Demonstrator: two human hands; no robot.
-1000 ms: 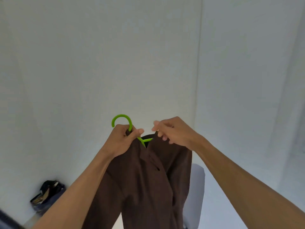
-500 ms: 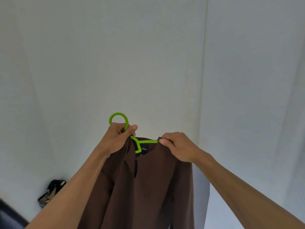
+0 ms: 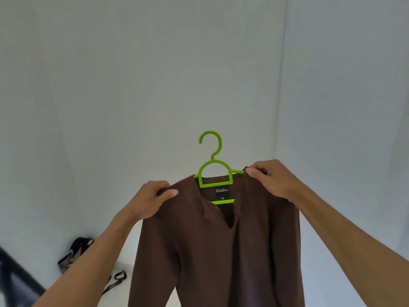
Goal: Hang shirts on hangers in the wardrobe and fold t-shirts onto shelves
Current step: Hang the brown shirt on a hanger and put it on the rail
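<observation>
Brown shirt (image 3: 212,251) hangs on a green hanger (image 3: 215,173), held up in mid-air in front of a pale wall (image 3: 155,74), centre of view. Hanger hook upright, free, not on any rail. Neck label visible inside collar, w/ hanger's lower bar just under it. Left hand (image 3: 150,200) grips the shirt's left shoulder, fingers curled round fabric, thumb on top. Right hand (image 3: 272,178) pinches fabric at the right shoulder, right by the hanger arm tip. Sleeves & body drape down btwn both forearms. Lower left on the floor: dark bag (image 3: 75,253) w/ a loose strap (image 3: 117,280) near it.
</observation>
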